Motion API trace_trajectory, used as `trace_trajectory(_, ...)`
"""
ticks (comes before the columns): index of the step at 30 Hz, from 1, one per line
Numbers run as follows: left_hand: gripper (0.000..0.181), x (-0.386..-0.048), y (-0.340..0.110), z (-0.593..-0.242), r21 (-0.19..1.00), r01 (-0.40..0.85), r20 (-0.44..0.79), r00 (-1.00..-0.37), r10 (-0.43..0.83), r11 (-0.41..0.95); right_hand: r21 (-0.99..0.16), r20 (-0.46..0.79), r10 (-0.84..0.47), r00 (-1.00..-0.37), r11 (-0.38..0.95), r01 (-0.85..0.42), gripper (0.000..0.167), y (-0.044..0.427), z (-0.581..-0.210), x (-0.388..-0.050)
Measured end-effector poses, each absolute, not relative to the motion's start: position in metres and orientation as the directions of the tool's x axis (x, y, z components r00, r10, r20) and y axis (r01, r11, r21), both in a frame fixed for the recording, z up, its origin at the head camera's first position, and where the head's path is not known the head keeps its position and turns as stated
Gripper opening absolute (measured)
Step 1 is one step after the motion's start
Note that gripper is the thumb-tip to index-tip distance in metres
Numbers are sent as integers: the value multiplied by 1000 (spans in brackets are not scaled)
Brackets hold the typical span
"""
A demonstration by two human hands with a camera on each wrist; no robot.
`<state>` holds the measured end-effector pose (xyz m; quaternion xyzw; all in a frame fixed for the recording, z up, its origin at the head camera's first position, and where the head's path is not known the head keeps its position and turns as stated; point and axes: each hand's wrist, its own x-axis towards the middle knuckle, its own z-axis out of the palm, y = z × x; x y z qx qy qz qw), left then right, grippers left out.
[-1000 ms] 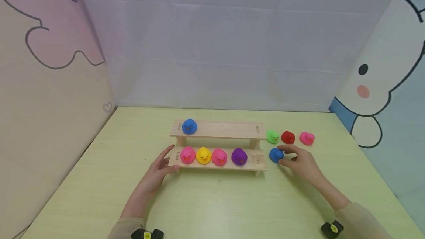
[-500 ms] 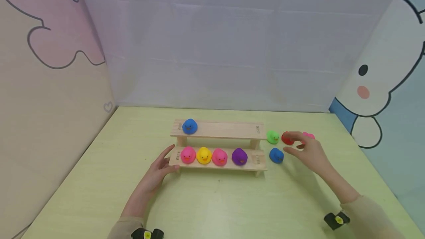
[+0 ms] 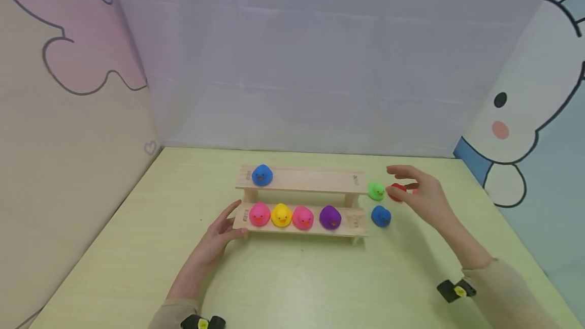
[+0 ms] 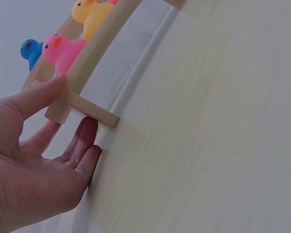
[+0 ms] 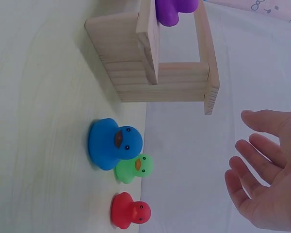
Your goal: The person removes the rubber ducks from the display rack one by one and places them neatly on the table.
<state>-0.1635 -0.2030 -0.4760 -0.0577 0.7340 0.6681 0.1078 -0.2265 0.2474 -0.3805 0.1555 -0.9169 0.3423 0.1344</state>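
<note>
A two-tier wooden shelf [image 3: 301, 179] stands on the table. My left hand [image 3: 215, 237] holds its left end, thumb on the lower tier's front edge; in the left wrist view the other fingers lie behind and below. The lower tier bears a pink duck [image 3: 259, 215], a yellow duck [image 3: 281, 216], a second pink duck [image 3: 302, 218] and a purple duck [image 3: 330, 218]. A blue duck [image 3: 262, 175] sits on the upper tier. My right hand [image 3: 427, 198] hovers with spread fingers, holding nothing, and partly covers a red duck [image 3: 396, 192] in the head view.
Right of the shelf, a green duck [image 3: 376, 191] and another blue duck [image 5: 106, 145] sit on the table [image 3: 292, 288]. A further pink duck [image 3: 415, 191] is mostly hidden behind the right hand. A pale cloth wall [image 3: 301, 75] closes off the back.
My right hand has let go of the blue duck right of the shelf and risen away toward the back, over the red duck. That blue duck stays put. The left hand keeps its hold.
</note>
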Motion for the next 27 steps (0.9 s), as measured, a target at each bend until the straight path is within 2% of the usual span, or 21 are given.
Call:
trace_trajectory(7, 74, -163, -202, -476, 965, -242, -247, -968, 46, 99, -658, 336, -189, -923, 654, -373, 45, 229, -376, -227)
trace_trajectory(15, 74, -163, -202, -478, 966, -233, -239, -970, 43, 107, -691, 343, -212, -915, 603, -398, 45, 200, -374, -234)
trace_trajectory(22, 74, -163, -203, -477, 966, -237, -242, -969, 42, 102, -733, 365, -269, -891, 507, -453, 44, 171, -374, -243)
trace_trajectory(27, 74, -164, -203, -477, 967, -232, -238, -970, 45, 103, -770, 341, -290, -894, 459, -443, 44, 148, -375, -249)
